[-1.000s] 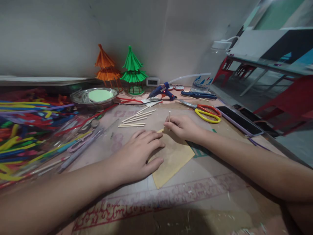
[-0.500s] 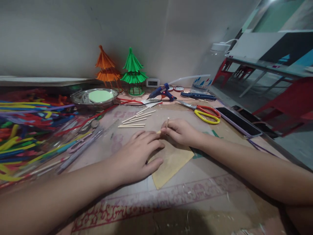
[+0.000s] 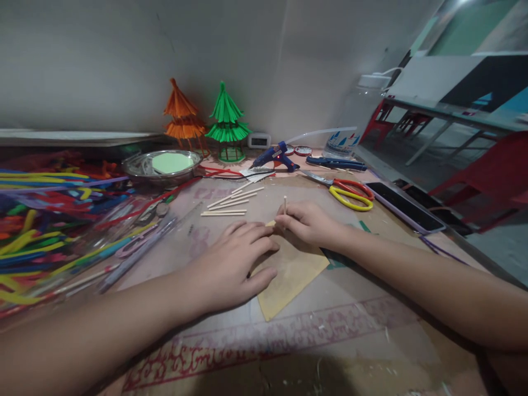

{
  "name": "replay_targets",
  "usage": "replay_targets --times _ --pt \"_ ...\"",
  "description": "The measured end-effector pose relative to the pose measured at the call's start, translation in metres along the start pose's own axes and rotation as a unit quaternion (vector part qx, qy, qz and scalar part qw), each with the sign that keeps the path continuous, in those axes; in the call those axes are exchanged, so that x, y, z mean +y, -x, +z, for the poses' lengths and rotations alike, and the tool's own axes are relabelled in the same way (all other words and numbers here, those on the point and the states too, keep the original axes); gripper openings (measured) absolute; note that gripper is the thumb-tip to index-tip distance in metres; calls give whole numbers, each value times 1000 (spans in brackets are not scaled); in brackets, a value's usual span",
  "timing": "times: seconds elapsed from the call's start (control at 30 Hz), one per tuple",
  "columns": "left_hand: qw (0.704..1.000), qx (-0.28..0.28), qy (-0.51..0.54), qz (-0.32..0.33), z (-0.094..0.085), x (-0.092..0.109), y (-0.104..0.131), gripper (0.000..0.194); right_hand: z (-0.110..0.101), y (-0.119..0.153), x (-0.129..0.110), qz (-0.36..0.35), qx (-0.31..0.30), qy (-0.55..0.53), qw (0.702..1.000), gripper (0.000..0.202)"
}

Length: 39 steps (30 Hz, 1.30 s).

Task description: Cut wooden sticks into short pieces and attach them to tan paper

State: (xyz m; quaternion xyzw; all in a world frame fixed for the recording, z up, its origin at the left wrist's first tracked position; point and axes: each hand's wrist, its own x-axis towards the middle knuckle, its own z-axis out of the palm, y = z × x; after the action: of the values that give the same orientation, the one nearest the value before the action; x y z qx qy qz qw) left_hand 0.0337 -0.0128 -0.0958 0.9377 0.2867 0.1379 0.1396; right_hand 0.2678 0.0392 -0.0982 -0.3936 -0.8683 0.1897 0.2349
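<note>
A square of yellow paper [image 3: 295, 269] lies turned cornerwise on the table in front of me. My left hand [image 3: 241, 261] rests flat over its left side, fingers spread. Near the paper's far corner, my right hand [image 3: 303, 223] pinches a thin wooden stick [image 3: 285, 204], held upright with its top poking above the fingers. The stick's lower end is hidden by the hand. Beyond my left hand, several loose wooden sticks [image 3: 233, 201] lie on the clear plastic sheet.
Colourful pipe cleaners [image 3: 33, 236] pile up at left beside a metal dish [image 3: 136, 164]. Orange [image 3: 181, 113] and green [image 3: 226, 118] pipe-cleaner trees stand behind. A blue glue gun [image 3: 275, 157], scissors [image 3: 350, 195], phone [image 3: 406, 206] and water jug [image 3: 350, 124] sit at the back and right.
The view has shifted very slightly. Both hands keep nearly the same place, and the stick in my right hand stands a touch more upright.
</note>
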Motion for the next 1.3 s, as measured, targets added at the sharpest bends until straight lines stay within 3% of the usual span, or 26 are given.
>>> replay_targets --times 0.13,0.2,0.27,0.33,0.43,0.57,0.7,1.3 --pt "1000 6 -2 -4 1 0 0 34 0 -4 3 -8 19 -8 1000 25" --pt "1000 8 -3 -2 3 0 0 34 -1 -6 7 39 57 -18 997 24" --pt "1000 16 8 1 4 -2 0 35 -4 -7 6 97 87 -111 985 25" --pt "998 41 42 6 4 -4 -1 33 -6 -4 0 137 102 -285 943 24" --pt "985 126 120 10 2 -9 -2 18 -9 3 -18 152 73 -518 839 26" --pt "963 202 180 -11 -3 -12 -4 14 -4 12 -38 161 -1 -597 786 30" --pt "963 202 179 -5 -5 -13 -4 13 4 13 -38 150 -40 -622 767 28" --pt "958 192 213 6 -4 -13 -5 5 5 13 -39 143 -44 -643 751 23"
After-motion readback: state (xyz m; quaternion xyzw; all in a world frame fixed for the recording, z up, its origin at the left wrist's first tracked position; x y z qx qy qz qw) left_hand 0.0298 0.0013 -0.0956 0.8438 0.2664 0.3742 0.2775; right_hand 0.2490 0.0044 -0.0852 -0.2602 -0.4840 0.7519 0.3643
